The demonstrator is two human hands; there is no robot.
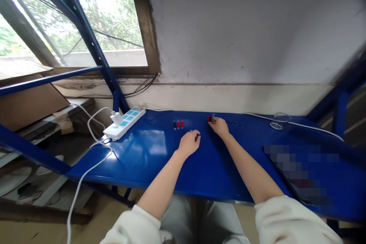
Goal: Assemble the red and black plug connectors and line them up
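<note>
My right hand reaches to the back middle of the blue table. Its fingers close around a small red-and-black piece, and a tiny clear bit shows just above the fingertips. Lower and to the left, my left hand hovers over or rests on the tabletop with curled fingers; what they hold, if anything, is too small to name. Beyond it stand a small black cylinder and two red cylinders in a row. Several faint clear pieces lie right of my right hand.
A white power strip with a plugged-in adapter and cables sits at the table's left end. A coiled clear cord lies at the back right. A dark, blurred flat object is at the right. Blue rack posts rise at the left.
</note>
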